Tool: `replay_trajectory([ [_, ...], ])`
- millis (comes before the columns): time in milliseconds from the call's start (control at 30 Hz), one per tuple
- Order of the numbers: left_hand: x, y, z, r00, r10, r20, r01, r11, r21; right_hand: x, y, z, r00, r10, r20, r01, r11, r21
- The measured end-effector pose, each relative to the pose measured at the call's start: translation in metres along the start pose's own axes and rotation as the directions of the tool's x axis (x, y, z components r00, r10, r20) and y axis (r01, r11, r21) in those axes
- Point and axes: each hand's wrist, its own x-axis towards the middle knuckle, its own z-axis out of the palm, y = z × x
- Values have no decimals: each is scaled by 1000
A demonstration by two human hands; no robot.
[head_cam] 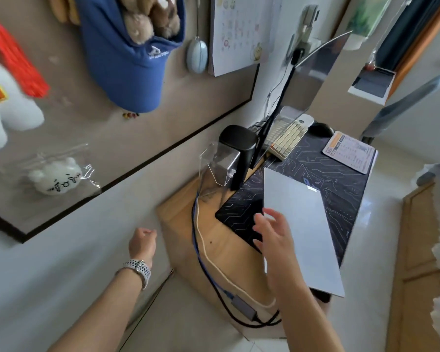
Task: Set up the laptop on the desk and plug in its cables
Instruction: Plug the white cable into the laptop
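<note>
A closed silver laptop [305,224] lies flat on a dark circuit-patterned desk mat [341,181] on the wooden desk [221,245]. My right hand [274,240] hovers over the laptop's near-left edge, fingers spread, holding nothing. My left hand [142,243], with a watch on the wrist, is curled into a loose fist left of the desk, apart from everything. A white cable [214,260] and a blue-black cable [201,262] run along the desk's left side to a grey adapter [241,304] near the front edge.
A monitor [297,97] stands at the back with a cream keyboard [285,138], a black mouse [320,128] and a printed card [351,153] beside it. A black cylinder [239,151] and clear stand [219,166] sit at the left. A pinboard [87,123] hangs on the wall.
</note>
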Motion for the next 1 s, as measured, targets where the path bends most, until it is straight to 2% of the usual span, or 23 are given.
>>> replay_trajectory([
  [167, 38, 4, -6, 996, -10, 84, 0, 993, 116, 5, 30, 55, 984, 107, 140, -83, 982, -169],
  [333, 57, 11, 7, 978, -24, 209, -10, 987, 161, 15, 49, 73, 954, 206, 219, -136, 945, -296],
  [633, 75, -1, 24, 953, -100, 286, 63, 989, 134, 22, 65, 68, 937, 277, 214, -177, 902, -394],
  [833, 69, -11, 33, 942, -139, 306, 119, 989, 86, 19, 57, 49, 934, 308, 180, -224, 899, -377],
  [1000, 48, -13, 31, 885, -193, 424, 220, 975, -15, 22, 49, 41, 947, 291, 139, -224, 904, -365],
])
